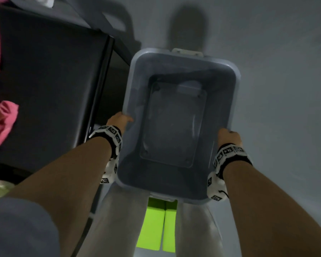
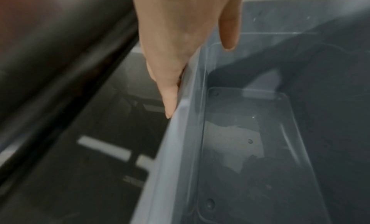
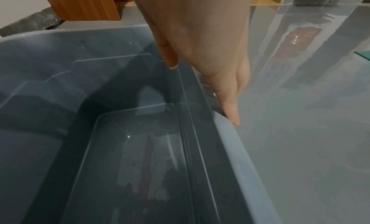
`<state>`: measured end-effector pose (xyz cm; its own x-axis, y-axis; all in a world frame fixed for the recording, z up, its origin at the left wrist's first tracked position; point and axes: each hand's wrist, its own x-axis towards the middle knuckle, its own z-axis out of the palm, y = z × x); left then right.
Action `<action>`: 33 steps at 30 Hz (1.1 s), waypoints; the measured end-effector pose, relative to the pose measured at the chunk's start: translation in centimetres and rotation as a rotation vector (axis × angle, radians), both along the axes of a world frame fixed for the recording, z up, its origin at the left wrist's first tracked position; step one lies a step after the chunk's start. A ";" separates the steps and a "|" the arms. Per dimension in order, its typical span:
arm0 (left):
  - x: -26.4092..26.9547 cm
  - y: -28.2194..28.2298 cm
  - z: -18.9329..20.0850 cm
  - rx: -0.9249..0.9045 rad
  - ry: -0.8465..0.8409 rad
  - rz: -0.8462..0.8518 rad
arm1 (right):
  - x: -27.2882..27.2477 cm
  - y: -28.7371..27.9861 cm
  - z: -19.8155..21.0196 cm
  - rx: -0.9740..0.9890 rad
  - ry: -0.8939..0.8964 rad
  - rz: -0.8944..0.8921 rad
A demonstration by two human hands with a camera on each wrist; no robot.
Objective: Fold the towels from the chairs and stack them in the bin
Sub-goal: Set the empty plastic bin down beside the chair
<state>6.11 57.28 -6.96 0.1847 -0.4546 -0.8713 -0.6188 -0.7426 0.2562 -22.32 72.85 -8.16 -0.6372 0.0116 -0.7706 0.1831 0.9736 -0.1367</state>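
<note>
The left hand point(image 1: 120, 118) gripped the left long rim of the bin point(image 1: 135, 71), thumb point(image 2: 229, 29) hooked over the inner wall and the fingers point(image 2: 170, 99) laid along the outside under the lip. The right hand point(image 1: 229, 136) held the opposite rim the same way, thumb point(image 3: 168, 53) inside and fingers point(image 3: 232, 110) stretched down the outer edge. The two hands sat well apart, one on each long side, near the lower half of the head view.

The bin filled the centre of that view: a rectangular tub of translucent blue-grey plastic with rounded corners, a rolled rim, smooth glossy walls and a raised flat panel in its floor (small round studs marked the panel's corners). A pale latch tab point(image 1: 186, 51) sat on its far short edge. Nothing lay inside it.

At the far left edge of the head view hung a soft, crumpled pink towel point(image 1: 2, 119), beside a dark, flat, matte-black piece of furniture point(image 1: 50, 86). The floor point(image 1: 285, 71) around was smooth, grey and reflective. Bright green shoes point(image 1: 156, 225) showed at bottom centre, below the bin.
</note>
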 end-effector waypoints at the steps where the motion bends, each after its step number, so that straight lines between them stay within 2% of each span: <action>1: -0.1 0.2 -0.6 0.001 0.009 0.003 | -0.3 0.0 -0.5 -0.002 0.007 0.001; 4: -0.7 0.6 -2.3 0.002 0.006 -0.016 | -1.1 0.0 -1.9 -0.002 0.006 0.021; 11: -2.8 0.7 -3.1 -0.023 -0.015 -0.028 | -2.2 -1.0 -4.7 0.006 0.026 0.046; 21: -2.0 0.5 -6.6 -0.053 0.017 0.084 | -2.1 -2.3 -6.8 0.035 0.084 0.040; 24: -2.7 0.5 -6.1 -0.052 0.039 0.121 | -1.5 -2.3 -6.8 0.016 0.093 0.042; 26: -2.5 0.6 -7.8 -0.030 0.034 0.143 | -1.3 -2.1 -6.6 -0.004 0.078 0.038; 29: -0.8 0.7 -12.7 0.012 0.022 0.171 | -0.9 -2.0 -5.8 -0.027 0.050 0.028; 30: -0.9 0.8 -12.8 0.015 0.017 0.180 | -0.7 -2.1 -5.4 -0.039 0.047 0.025; 31: -2.0 0.7 -10.8 0.018 0.005 0.168 | -0.4 -2.2 -5.0 -0.055 0.046 0.018; 33: -5.0 0.6 -3.7 -0.006 0.014 0.107 | 0.2 -2.5 -4.0 -0.083 0.041 0.033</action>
